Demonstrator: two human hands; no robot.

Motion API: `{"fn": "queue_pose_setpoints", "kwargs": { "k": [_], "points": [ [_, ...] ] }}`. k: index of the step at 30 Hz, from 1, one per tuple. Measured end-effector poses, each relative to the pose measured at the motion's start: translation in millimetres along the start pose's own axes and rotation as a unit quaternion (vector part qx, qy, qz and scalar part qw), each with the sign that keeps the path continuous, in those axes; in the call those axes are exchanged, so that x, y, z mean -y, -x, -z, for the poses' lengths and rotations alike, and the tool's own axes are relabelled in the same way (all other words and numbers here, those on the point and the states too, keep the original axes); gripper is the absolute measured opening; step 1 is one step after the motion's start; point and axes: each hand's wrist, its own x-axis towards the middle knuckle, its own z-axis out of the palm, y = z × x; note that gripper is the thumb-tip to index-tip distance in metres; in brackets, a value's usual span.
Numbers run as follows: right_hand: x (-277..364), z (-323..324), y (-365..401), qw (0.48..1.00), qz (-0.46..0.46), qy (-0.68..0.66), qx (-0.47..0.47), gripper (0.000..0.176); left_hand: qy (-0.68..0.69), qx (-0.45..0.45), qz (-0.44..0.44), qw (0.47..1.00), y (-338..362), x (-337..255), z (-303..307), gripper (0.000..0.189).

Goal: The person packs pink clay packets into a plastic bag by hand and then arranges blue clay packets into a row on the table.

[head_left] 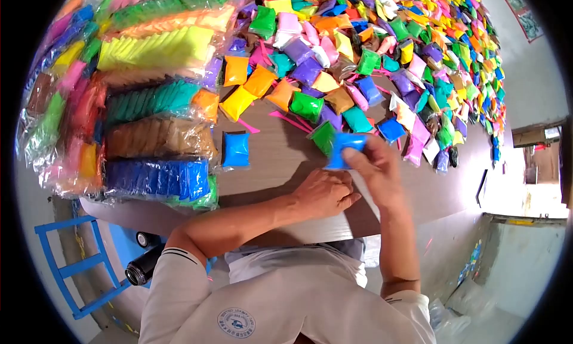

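My right hand point(377, 172) pinches a small blue packet point(346, 150) between thumb and fingers, above the table edge. My left hand point(327, 193) rests just below it, back upward, its fingers curled under; whatever they hold, if anything, is hidden. A green packet point(323, 137) lies right behind the held one. To the left, another blue packet point(236, 149) sits alone on the brown table point(262, 159). Beside it, a clear bag of stacked blue packets point(158, 178) is at the front of the row of bags.
A large heap of loose coloured packets point(358, 60) covers the back and right of the table. Bags of brown packets point(158, 139), teal packets point(152, 103) and yellow packets point(155, 48) line the left. Below stand a blue metal frame point(76, 266) and a black bottle point(142, 266).
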Motion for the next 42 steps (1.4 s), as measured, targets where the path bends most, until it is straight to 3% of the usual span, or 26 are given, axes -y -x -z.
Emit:
{"fn": "queue_pose_setpoints", "kwargs": {
  "k": [1,2,3,5,6,11,15,18,21,24,27,30,32,33,34,37,40,42],
  "points": [
    [3.8,-11.4,-6.3,0.997,-0.038,0.042,0.051,0.016,-0.010,0.000,0.003,1.000,1.3,-1.8,0.3,0.020],
    [7.4,-30.7,-9.4,0.996,0.010,0.075,0.041,0.017,0.055,0.080,0.084,0.992,3.6,-5.1,3.9,0.010],
    [1.4,-41.6,-15.7,0.988,0.063,0.126,0.059,0.022,0.069,0.046,0.060,0.995,5.7,-4.0,2.3,0.010],
    [14.2,-60.2,-24.0,0.978,0.002,0.170,0.119,0.025,0.095,-0.026,0.013,0.995,8.6,2.8,-6.0,0.015],
    [13.3,-67.9,-28.4,0.975,-0.007,0.183,0.125,0.025,0.138,-0.015,0.013,0.990,9.0,5.6,-10.5,0.020],
    [-0.5,-91.8,-45.1,0.947,-0.010,0.280,0.155,0.027,0.094,0.092,0.065,0.989,13.3,14.4,-19.0,0.022],
    [-23.1,-97.6,-55.9,0.944,0.044,0.289,0.156,0.033,0.088,0.074,0.095,0.989,15.0,15.8,-25.6,0.023],
    [-24.8,-101.2,-58.6,0.925,0.145,0.340,0.094,0.038,0.104,0.001,0.061,0.993,15.2,16.1,-26.3,0.022],
    [-13.6,-102.6,-55.7,0.934,0.081,0.331,0.107,0.042,0.101,-0.005,0.052,0.994,17.8,20.9,-39.2,0.026],
    [-11.6,-99.9,-49.0,0.918,0.090,0.377,0.080,0.041,0.150,0.043,0.091,0.984,17.3,18.3,-29.3,0.020],
    [-15.6,-100.9,-43.3,0.920,0.107,0.363,0.105,0.041,0.142,0.014,0.067,0.988,11.4,16.2,-18.0,0.018],
    [-23.0,-105.7,-44.6,0.884,0.158,0.427,0.102,0.038,0.177,0.004,0.023,0.984,13.5,23.8,-29.7,0.017],
    [-22.4,-111.0,-45.8,0.870,0.175,0.451,0.098,0.031,0.124,0.025,-0.012,0.992,15.4,31.0,-34.0,0.017],
    [-21.7,-110.5,-44.6,0.861,0.179,0.467,0.088,0.028,0.102,0.037,-0.038,0.993,14.4,32.8,-37.1,0.017],
    [-18.6,-110.3,-39.1,0.855,0.197,0.473,0.075,0.023,0.188,0.073,0.013,0.979,11.6,31.6,-38.5,0.019],
    [-3.9,-93.4,-20.2,0.883,0.252,0.395,0.025,0.019,0.141,0.096,0.035,0.985,8.3,16.7,-13.8,0.018],
    [-9.4,-45.6,-14.7,0.858,0.297,0.394,-0.142,0.013,0.078,0.017,0.052,0.995,2.3,3.5,-3.3,0.015],
    [-13.6,-0.9,-17.7,0.854,0.219,0.388,-0.270,0.011,0.051,0.005,0.022,0.998,-3.7,-0.2,6.0,0.018]
  ]
}}
